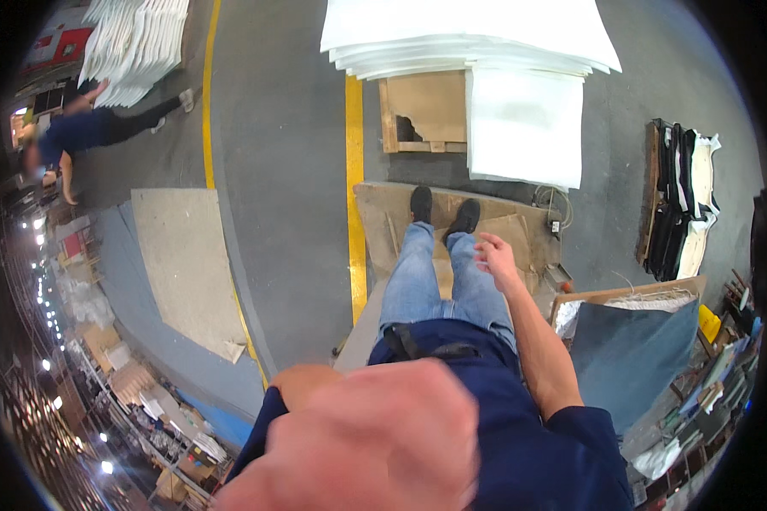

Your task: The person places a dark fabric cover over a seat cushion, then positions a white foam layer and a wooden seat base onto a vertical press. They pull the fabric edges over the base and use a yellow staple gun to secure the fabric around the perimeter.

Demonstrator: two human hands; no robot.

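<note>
White sheets [469, 30] lie stacked beyond the board [372, 209], presumably flat to avoid creasing; above that board our right hand [496, 255] hovers empty, fingers parted; our left hand's [375, 439] grip we cannot tell.

Grey floor [290, 128], yellow lines [354, 221].
Brown board [371, 204] lies flat underfoot; wooden pallet [389, 119] ahead carries stacked white sheets [524, 128].

Blurred left hand [375, 434] near the camera, loosely curled right hand [496, 257] by blue jeans [409, 272], dark shoes [421, 204] on brown board [373, 213], stacked white sheets [477, 34] ahead, co-worker [85, 129] at left
</note>
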